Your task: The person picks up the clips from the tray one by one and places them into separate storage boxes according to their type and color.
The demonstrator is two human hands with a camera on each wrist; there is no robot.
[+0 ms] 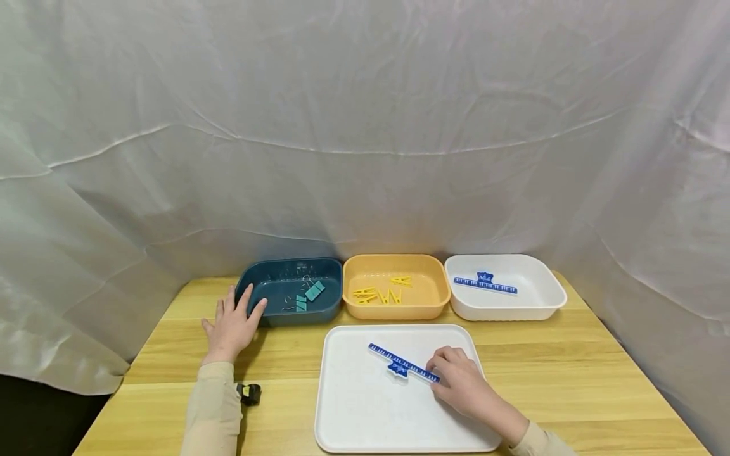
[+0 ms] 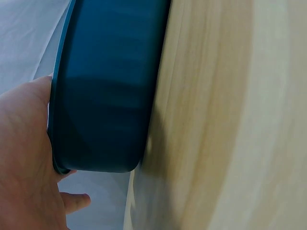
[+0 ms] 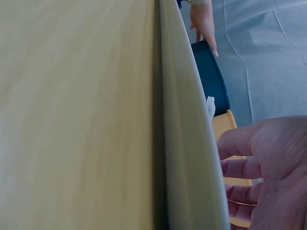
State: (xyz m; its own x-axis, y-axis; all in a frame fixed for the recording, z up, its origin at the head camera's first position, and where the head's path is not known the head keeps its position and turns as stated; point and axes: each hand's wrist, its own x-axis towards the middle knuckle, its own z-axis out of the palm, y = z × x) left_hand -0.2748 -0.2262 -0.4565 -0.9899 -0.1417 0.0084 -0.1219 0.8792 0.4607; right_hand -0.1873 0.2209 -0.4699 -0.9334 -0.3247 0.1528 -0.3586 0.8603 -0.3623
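A blue page clip [image 1: 402, 364] with a piano-key pattern lies slantwise over the white tray [image 1: 365, 418]. My right hand [image 1: 459, 383] has its curved thumb and fingers at the clip's right end. In the right wrist view the tray's raised edge hides those fingertips; a white tab [image 3: 211, 106] of the clip shows above it. With fingers spread, my left hand [image 1: 234, 326] rests on the left rim of the dark blue basin [image 1: 302, 318]. The left wrist view shows that hand [image 2: 29, 158] against the basin's rim.
Teal binder clips [image 1: 314, 291] lie in the dark blue basin. Several yellow clothespins [image 1: 365, 292] are in the orange basin [image 1: 399, 312]. Another blue page clip [image 1: 485, 285] lies in the white basin [image 1: 507, 313]. A grey-white curtain [image 1: 365, 126] hangs behind the wooden table [image 1: 279, 361].
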